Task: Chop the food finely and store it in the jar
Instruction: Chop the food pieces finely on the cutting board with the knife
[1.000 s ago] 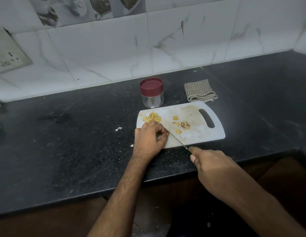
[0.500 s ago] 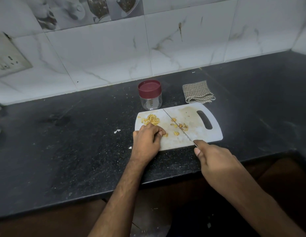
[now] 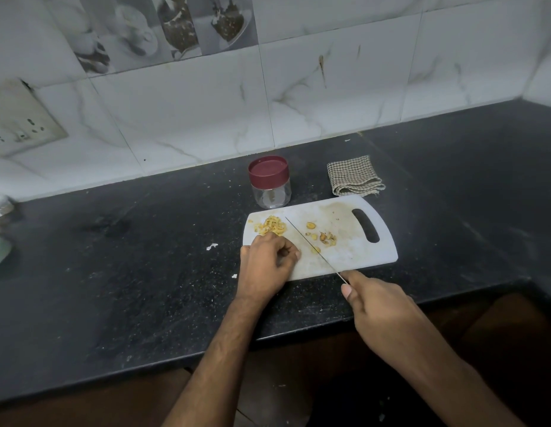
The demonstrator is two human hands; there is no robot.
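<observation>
A white cutting board [image 3: 354, 251] lies on the black counter. On its left part sits a pile of finely cut yellow food [image 3: 271, 226]; a few larger yellow pieces [image 3: 325, 237] lie near the middle. My left hand [image 3: 265, 263] rests on the board's near left corner, just below the pile, its fingers curled in with nothing visible between them. My right hand [image 3: 382, 312] grips the handle of a thin knife [image 3: 311, 243]. The blade runs diagonally across the board between the pile and the loose pieces. A clear jar [image 3: 270, 183] with its maroon lid on stands behind the board.
A folded checked cloth [image 3: 354, 177] lies behind the board's right end. White crumbs [image 3: 212, 246] lie on the counter left of the board. The tiled wall has a socket plate [image 3: 21, 131] at the left. The counter's front edge runs under my forearms.
The knife blade has swung from beside my left fingertips to lie long across the board toward the jar. My left hand has curled tighter and stayed at the board's left corner.
</observation>
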